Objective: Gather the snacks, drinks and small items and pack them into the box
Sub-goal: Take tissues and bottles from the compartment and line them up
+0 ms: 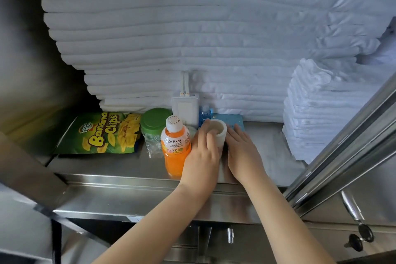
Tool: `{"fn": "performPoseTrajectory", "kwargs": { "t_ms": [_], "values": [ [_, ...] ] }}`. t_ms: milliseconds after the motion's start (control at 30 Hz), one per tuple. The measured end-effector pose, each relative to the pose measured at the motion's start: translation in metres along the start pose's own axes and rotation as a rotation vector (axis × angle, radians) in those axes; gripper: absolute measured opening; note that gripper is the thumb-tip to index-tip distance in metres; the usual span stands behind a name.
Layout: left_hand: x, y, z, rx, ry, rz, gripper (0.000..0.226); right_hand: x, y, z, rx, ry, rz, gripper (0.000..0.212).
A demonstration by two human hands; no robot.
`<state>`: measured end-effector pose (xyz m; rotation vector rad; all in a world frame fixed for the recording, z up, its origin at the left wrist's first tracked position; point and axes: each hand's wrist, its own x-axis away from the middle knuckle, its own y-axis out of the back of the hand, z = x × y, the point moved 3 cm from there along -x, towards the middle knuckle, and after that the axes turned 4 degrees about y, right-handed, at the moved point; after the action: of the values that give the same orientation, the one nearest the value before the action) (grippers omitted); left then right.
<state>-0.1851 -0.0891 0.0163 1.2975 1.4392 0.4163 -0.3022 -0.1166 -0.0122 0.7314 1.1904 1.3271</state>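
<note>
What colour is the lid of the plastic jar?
The lid is green; the head view shows it best.

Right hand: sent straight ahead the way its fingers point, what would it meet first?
Probably the flat blue item just past the fingertips of the right hand, which lies beside the white cup that the left hand grips. Behind it is the folded linen stack. Depth is uncertain.
</note>
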Motion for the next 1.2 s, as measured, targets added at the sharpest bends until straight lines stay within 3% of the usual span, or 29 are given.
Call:
{"fn": "performPoseTrajectory", "kwargs": {
  "t_ms": [167,467,567,633,833,1033,1200],
  "values": [
    [-0.003,0.001,-0.006,-0.016,0.012,-0.029,0.052,0.002,0.003,-0.001,0.036,-0.037,-0.006,0.054],
    [-0.019,-0.014,-0.004,-0.211,0.016,-0.024,0.038,0.018,0.009,-0.008,0.034,-0.154,-0.082,0.053],
    [-0.024,-0.023,-0.001,-0.270,0.038,0.015,0.046,0.017,0.010,-0.007,0.028,-0.146,-0.069,0.052],
    [-0.028,-0.022,-0.001,-0.297,0.029,-0.055,0.044,0.017,0.010,-0.008,0.025,-0.139,-0.063,0.052],
    [-0.040,-0.020,-0.001,-0.112,0.164,0.029,0.059,0.018,0.009,-0.008,-0.016,-0.109,-0.069,0.053],
    [-0.046,-0.029,0.003,-0.058,0.171,0.105,0.052,0.011,0.009,-0.011,-0.133,-0.043,-0.076,0.050],
    [-0.047,-0.030,0.004,-0.008,0.170,0.077,0.051,0.008,0.006,-0.013,-0.122,-0.029,-0.058,0.052]
  ]
}}
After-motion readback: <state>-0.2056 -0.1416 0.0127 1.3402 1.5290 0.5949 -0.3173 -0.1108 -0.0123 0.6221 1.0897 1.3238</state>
